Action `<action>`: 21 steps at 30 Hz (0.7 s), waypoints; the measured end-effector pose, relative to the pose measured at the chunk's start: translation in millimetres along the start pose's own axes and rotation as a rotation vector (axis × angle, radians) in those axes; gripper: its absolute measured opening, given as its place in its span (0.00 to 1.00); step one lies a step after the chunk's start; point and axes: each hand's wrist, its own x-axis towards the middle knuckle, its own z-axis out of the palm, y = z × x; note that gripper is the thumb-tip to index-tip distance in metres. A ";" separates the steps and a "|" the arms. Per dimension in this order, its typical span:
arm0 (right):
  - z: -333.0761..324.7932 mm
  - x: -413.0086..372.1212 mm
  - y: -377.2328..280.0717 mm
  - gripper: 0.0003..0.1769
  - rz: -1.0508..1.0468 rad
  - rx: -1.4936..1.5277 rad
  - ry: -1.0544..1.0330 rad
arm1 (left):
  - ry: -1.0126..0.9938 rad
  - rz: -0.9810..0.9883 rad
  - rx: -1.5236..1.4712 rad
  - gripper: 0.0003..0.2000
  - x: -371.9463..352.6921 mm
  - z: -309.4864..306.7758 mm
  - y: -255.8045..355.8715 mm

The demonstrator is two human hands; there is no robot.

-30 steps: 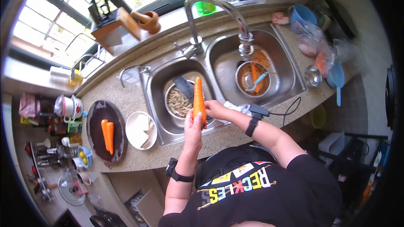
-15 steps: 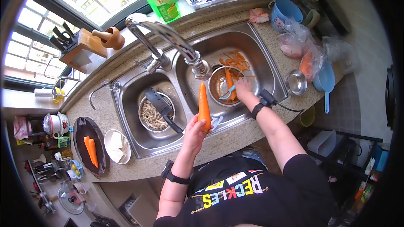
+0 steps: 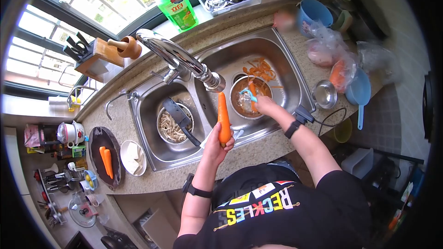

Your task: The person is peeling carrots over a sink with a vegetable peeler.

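My left hand [image 3: 215, 146] is closed around the thick end of an orange carrot [image 3: 224, 119], its tip pointing up toward the faucet [image 3: 213, 79]. In the right sink basin, my right hand [image 3: 266, 105] grips a light blue peeler [image 3: 249, 94] over the metal bowl [image 3: 234, 105]. A second carrot [image 3: 252, 86] lies in that bowl in water, partly hidden by the peeler and hand. Orange peelings [image 3: 259, 69] are scattered on the basin floor behind the bowl.
In the left basin a bowl of pale strips [image 3: 170, 127] has a dark-bladed tool [image 3: 176, 114] across it. Left on the counter are a dark tray [image 3: 98, 140] with two carrots and a white dish [image 3: 125, 147]. Plastic bags [image 3: 325, 48] and a blue ladle [image 3: 358, 87] sit right.
My right hand has lifted the blue peeler slightly from lower in the bowl, and its head has turned leftward. My left hand still holds the carrot upright. The camera view has shifted a little.
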 end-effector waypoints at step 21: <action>-34.8 -139.7 -17.9 0.13 -0.468 0.545 0.513 | 0.037 -0.128 -0.039 0.22 21.8 21.8 -6.6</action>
